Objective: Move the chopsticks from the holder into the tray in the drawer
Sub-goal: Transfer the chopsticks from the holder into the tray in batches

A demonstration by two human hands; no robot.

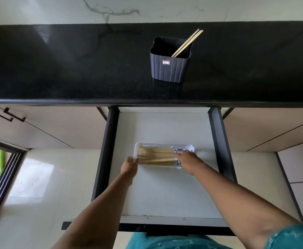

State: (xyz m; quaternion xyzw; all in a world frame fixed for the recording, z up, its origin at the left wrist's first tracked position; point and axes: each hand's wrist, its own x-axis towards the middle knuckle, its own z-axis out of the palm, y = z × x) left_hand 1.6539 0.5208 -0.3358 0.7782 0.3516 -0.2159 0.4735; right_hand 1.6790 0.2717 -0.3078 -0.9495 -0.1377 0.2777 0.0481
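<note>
A dark ribbed holder [167,69] stands on the black counter, with a few wooden chopsticks [187,43] leaning out of its right corner. Below, the drawer [165,191] is pulled open. A white tray [152,145] lies in it with several chopsticks [155,155] laid side by side, their blue patterned ends to the right. My left hand [129,165] holds the tray's left end. My right hand [187,159] is over the tray's right end and holds a chopstick that lies slanted across the others.
The black counter [75,69] runs across the view, with a marble wall behind it. Closed cabinet doors with dark handles [8,115] flank the drawer. A glossy tiled floor and a sliding door track [3,177] lie at the left.
</note>
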